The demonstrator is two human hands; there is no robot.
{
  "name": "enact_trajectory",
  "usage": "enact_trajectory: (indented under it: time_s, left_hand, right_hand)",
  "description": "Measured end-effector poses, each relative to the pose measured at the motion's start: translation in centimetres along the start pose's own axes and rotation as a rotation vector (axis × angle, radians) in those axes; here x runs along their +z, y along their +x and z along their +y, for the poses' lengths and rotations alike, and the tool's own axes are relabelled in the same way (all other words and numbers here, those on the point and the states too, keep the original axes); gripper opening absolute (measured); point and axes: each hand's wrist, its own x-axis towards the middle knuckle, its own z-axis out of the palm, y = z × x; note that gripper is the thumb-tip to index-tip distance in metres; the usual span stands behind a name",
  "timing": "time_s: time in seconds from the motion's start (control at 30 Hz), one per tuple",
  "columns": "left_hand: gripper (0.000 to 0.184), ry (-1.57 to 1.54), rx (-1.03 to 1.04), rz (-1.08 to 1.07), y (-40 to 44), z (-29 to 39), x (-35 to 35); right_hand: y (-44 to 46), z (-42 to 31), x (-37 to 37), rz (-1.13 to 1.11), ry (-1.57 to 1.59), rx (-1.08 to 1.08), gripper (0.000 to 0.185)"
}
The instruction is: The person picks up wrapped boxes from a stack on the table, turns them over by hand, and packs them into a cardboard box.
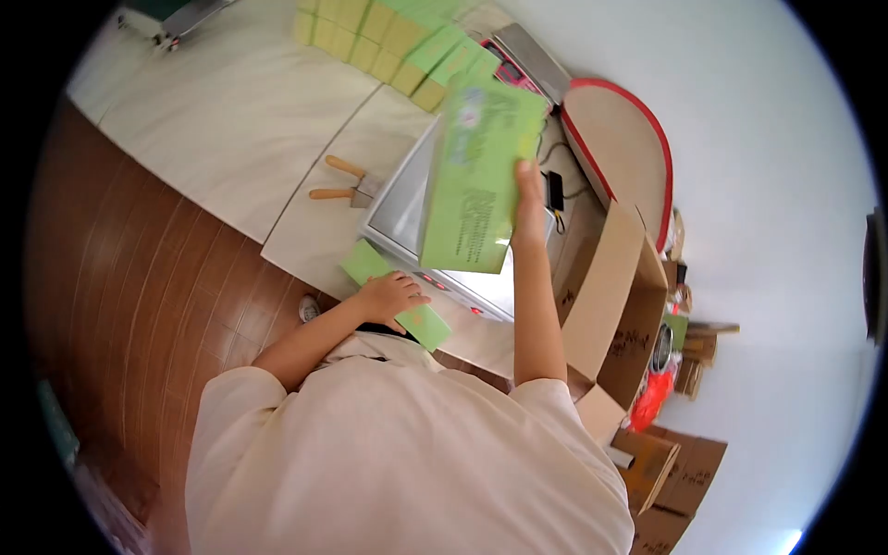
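Note:
My right hand [528,208] grips the right edge of a large green box [476,176] with printed text, raised above a white-framed machine with a flat glossy top [404,199]. Its thumb lies on the printed face; the other fingers are hidden behind. At the table's front edge, my left hand [393,298] rests on a narrower green box [424,324], its fingers bent over it. Red lights [433,281] glow on the machine's front. Beside the machine lie two wooden-handled tools [347,180].
Stacked green boxes [398,46] stand at the back of the table [213,120]. An open cardboard box [606,296] is at the right, beside a red-rimmed beige board [624,139]. More cartons [684,472] stand lower right. A black device [555,191] lies by the machine.

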Motion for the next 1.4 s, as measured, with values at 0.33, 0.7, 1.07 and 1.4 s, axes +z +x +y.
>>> enact_trajectory:
  time_s: [0.33,0.7,1.07,1.4]
  left_hand:
    - [0.081,-0.01,-0.035,-0.015,0.3,0.7,-0.7]
    - [0.082,0.085,-0.171,0.052,2.1,2.9,-0.5]
    - [0.057,-0.038,-0.359,0.199,3.5,3.8,-1.3]
    - [0.023,-0.209,-0.777,0.724,4.7,9.5,2.4]
  right_hand:
    - [-3.9,6.2,-11.4,0.231,0.839,0.106,0.037]
    - [-8.7,0.5,-10.5,0.103,1.18,0.116,0.04]
    - [-5.2,5.8,-22.7,0.017,0.697,0.629,0.044]
    - [1.2,7.7,-18.6,-0.732,-0.305,0.504,0.057]
